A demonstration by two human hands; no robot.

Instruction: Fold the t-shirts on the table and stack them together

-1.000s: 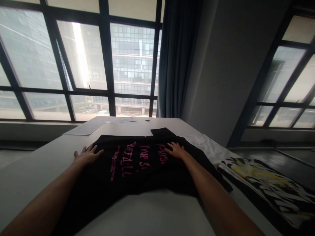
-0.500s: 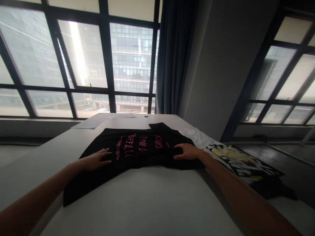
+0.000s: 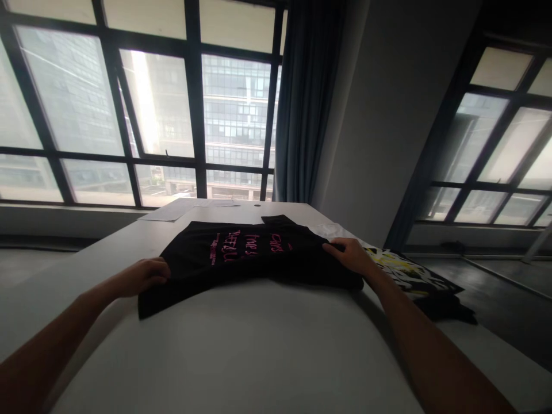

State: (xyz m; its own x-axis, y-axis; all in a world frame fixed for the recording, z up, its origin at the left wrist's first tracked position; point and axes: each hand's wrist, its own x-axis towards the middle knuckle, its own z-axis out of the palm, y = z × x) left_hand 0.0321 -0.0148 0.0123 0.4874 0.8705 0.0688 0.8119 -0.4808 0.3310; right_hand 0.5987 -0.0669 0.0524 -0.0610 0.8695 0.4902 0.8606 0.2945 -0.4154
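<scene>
The left hand point(image 3: 144, 275) is seen at the left edge of the black T-shirt point(image 3: 250, 259), fingers curled together on the cloth there, though a true pinch cannot be told. The T-shirt, printed with pink lettering point(image 3: 245, 248), is spread flat on the white counter point(image 3: 241, 356), with papers point(image 3: 172, 211) lying beyond it near the window. The right hand point(image 3: 351, 256) is laid on the shirt's right edge, fingers together and bent over the cloth, and a black, white and yellow printed garment point(image 3: 409, 276) is lying just beside it.
</scene>
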